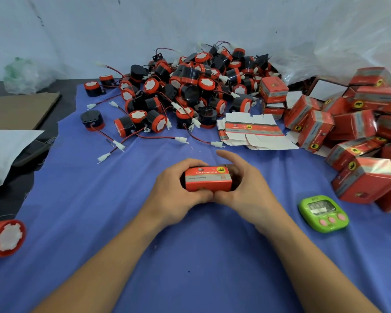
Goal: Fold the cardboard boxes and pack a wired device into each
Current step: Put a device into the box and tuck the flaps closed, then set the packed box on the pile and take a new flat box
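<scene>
Gripping a red box (208, 179) with blurred, unreadable print, left hand (174, 195) and right hand (246, 188) enclose it.

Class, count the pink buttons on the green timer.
3, in a row along the near edge of the timer: left button, middle button, right button. None seems hidden.

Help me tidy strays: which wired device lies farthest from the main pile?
The red device at the cloth's near-left edge, white face showing, lying alone; the others lie in or by the far pile.
</scene>
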`<state>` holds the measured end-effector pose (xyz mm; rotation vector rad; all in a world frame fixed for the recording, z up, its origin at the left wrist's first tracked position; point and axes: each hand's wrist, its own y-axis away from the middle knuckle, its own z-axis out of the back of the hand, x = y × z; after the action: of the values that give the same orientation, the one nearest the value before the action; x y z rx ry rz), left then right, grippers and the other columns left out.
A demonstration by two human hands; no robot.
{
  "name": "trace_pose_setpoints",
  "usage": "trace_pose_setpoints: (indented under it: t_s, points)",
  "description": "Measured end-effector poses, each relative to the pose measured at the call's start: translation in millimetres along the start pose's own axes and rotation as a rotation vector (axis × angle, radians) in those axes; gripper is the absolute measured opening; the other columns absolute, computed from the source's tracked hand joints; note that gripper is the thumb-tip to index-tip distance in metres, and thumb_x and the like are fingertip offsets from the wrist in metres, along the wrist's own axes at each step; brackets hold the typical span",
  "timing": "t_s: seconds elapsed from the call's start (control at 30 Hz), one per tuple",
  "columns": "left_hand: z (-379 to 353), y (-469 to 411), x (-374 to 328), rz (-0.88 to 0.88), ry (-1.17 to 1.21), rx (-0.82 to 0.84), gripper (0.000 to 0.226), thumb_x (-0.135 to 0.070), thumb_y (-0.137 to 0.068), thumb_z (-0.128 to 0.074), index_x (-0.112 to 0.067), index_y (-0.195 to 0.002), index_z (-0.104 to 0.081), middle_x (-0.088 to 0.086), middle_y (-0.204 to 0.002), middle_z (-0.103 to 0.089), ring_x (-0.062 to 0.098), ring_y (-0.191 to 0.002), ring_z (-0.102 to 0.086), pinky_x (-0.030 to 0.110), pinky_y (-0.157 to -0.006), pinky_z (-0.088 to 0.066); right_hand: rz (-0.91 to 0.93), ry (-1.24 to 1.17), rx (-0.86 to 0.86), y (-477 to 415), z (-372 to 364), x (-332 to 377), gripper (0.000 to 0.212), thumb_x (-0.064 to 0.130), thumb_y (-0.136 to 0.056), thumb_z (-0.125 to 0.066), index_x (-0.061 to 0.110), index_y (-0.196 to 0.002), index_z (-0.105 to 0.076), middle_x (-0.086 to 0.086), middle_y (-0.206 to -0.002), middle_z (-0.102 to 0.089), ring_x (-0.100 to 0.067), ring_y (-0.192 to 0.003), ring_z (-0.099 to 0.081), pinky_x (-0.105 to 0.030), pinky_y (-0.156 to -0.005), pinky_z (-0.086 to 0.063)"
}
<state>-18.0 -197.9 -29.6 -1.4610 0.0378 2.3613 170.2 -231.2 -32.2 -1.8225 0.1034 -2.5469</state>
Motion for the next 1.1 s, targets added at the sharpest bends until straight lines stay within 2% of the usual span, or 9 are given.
trace_pose_setpoints:
  t_s: [0.23, 0.4, 0.47, 0.57, 0.73, 0.83, 0.9, 1.0, 1.1]
  points:
    - [0.1, 3.1, 0.8, -0.073, 0.064, 0.015, 0.054, -0.023, -0.062, -0.088, -0.04, -0.11, -0.069, -0.021, -0.104, -0.073, 0.004, -0.099, -0.07, 0.015, -0.08, -0.054, 0.009, -0.011, 0.052, -1.5, 4.5, 5.2, 0.053, 0.01, -0.055, -0.081, 0.033, -0.101, -0.074, 0.005, -0.095, -0.079, -0.018, -0.088, -0.075, -0.048, -0.082, -0.062]
    - [-3.4, -2.2, -13.7, 0.008, 0.289, -0.036, 0.063, -0.021, -0.065, -0.089, -0.045, -0.119, -0.066, -0.016, -0.104, -0.075, 0.01, -0.096, -0.073, 0.023, -0.077, -0.059, 0.037, -0.12, 0.145, 1.6, 16.2, 8.5, 0.057, 0.004, -0.066, -0.084, 0.029, -0.114, -0.065, 0.006, -0.099, -0.076, -0.01, -0.088, -0.073, -0.025, -0.075, -0.058]
    - [-13.7, -7.9, -27.2, 0.046, 0.401, -0.032, 0.067, -0.027, -0.065, -0.089, -0.049, -0.123, -0.062, -0.011, -0.103, -0.076, 0.013, -0.096, -0.074, 0.026, -0.077, -0.061, 0.042, -0.211, 0.107, 2.7, 27.8, 12.4, 0.056, 0.003, -0.064, -0.087, 0.025, -0.112, -0.068, -0.001, -0.098, -0.077, -0.014, -0.086, -0.072, -0.026, -0.077, -0.058]
    - [-31.3, -28.9, -55.3, -0.008, 0.424, 0.088, 0.063, -0.037, -0.062, -0.089, -0.038, -0.12, -0.064, -0.01, -0.106, -0.077, 0.011, -0.099, -0.074, 0.024, -0.081, -0.059, 0.038, -0.384, -0.048, 7.8, 51.7, 18.1, 0.058, -0.001, -0.06, -0.085, 0.016, -0.113, -0.072, -0.008, -0.099, -0.078, -0.017, -0.088, -0.072, -0.027, -0.078, -0.059]
    - [-66.8, -77.4, -98.0, -0.063, 0.355, 0.202, 0.05, -0.006, -0.072, -0.093, -0.028, -0.111, -0.071, 0.001, -0.107, -0.078, 0.019, -0.101, -0.074, 0.031, -0.086, -0.061, -0.091, -0.308, -0.085, 15.7, 113.3, 29.9, 0.051, 0.002, -0.072, -0.083, 0.016, -0.118, -0.067, -0.001, -0.098, -0.076, -0.015, -0.089, -0.069, -0.031, -0.083, -0.059]
    - [-94.4, -96.7, -113.0, -0.002, 0.439, 0.361, 0.033, -0.013, -0.085, -0.084, -0.02, -0.115, -0.071, -0.004, -0.103, -0.078, 0.011, -0.096, -0.074, 0.027, -0.081, -0.062, -0.227, -0.2, -0.099, 12.2, 156.6, 36.8, 0.043, 0.007, -0.071, -0.085, 0.009, -0.111, -0.07, -0.005, -0.091, -0.075, -0.017, -0.082, -0.071, -0.036, -0.08, -0.064]
    - [-105.9, -110.9, -118.2, 0.074, 0.552, 0.42, 0.031, -0.027, -0.096, -0.073, -0.024, -0.126, -0.066, -0.005, -0.12, -0.074, 0.011, -0.109, -0.071, 0.03, -0.088, -0.062, -0.273, -0.371, -0.215, 2.9, 183.8, 43.7, 0.03, 0.003, -0.078, -0.082, 0.007, -0.107, -0.075, -0.009, -0.097, -0.077, -0.019, -0.081, -0.076, -0.031, -0.071, -0.064]
    - [-107.6, -136.3, -114.3, 0.094, 0.584, 0.221, 0.028, -0.028, -0.101, -0.066, -0.033, -0.128, -0.064, -0.013, -0.128, -0.065, 0.007, -0.121, -0.061, 0.024, -0.088, -0.053, -0.212, -0.833, -0.465, -17.0, 220.5, 52.6, 0.044, 0.031, -0.075, -0.08, 0.006, -0.109, -0.069, -0.021, -0.106, -0.069, -0.029, -0.082, -0.079, -0.035, -0.063, -0.063]
    - [-104.6, -151.8, -97.5, -0.017, 0.204, 0.065, 0.03, -0.021, -0.093, -0.072, -0.04, -0.117, -0.068, -0.026, -0.119, -0.058, 0.01, -0.127, -0.055, 0.025, -0.092, -0.043, -0.312, -0.624, -0.408, -34.3, 224.9, 48.5, 0.059, 0.045, -0.088, -0.074, 0.003, -0.124, -0.054, -0.025, -0.104, -0.072, -0.033, -0.084, -0.079, -0.035, -0.061, -0.063]
